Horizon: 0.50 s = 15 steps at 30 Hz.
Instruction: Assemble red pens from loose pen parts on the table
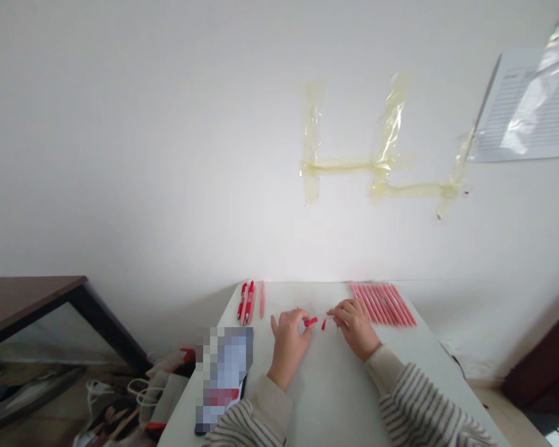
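Between left fingers (299, 315), red piece (312, 321)

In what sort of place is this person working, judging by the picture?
Probably a plain indoor room, perhaps a home or small workroom: a white table stands by a bare-looking white wall, with pink pens laid in a row, and a lined paper is taped up.
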Each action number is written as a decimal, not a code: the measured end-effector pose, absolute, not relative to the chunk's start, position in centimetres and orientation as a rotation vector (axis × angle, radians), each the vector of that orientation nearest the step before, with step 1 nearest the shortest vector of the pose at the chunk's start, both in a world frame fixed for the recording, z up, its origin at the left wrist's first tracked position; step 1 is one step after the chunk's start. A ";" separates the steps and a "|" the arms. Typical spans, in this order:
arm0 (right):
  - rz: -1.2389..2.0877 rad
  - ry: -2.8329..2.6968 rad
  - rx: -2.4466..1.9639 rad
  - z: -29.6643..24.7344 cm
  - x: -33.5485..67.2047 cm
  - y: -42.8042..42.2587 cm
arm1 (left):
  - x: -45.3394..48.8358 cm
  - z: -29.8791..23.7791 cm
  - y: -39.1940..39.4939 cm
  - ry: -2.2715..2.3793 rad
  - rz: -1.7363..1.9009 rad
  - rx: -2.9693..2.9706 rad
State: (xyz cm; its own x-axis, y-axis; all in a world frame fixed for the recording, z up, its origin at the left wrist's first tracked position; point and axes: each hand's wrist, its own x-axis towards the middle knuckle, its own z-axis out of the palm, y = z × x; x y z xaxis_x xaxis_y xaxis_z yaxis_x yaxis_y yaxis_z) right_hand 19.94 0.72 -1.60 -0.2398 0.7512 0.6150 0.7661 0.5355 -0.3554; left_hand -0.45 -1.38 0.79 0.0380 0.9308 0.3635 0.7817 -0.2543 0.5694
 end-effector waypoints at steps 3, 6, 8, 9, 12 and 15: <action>-0.018 -2.004 -1.229 -1.6 20.0 0.7 | -0.5 0.8 -1.3 1.757 1.016 2.089; -0.003 -2.014 -1.228 -1.7 20.0 0.8 | -0.5 0.7 -1.4 1.772 0.990 2.082; -0.005 -2.018 -1.225 -1.8 20.0 0.8 | -0.4 0.8 -1.4 1.785 0.970 2.086; -0.010 -2.017 -1.224 -1.8 20.0 0.8 | -0.4 0.8 -1.4 1.786 0.961 2.091; -0.017 -2.015 -1.217 -1.7 20.0 0.8 | -0.3 1.0 -1.5 1.777 0.943 2.107; -0.014 -2.024 -1.215 -1.6 19.9 0.8 | -0.3 1.1 -1.5 1.776 0.943 2.111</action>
State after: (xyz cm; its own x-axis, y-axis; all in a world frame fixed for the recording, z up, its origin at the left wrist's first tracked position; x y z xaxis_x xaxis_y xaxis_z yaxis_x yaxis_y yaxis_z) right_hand 19.94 0.79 -1.63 -0.2569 0.7505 0.6089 0.7588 0.5468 -0.3538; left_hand -0.30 -1.55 1.09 0.0608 0.9435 0.3258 0.7986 -0.2418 0.5512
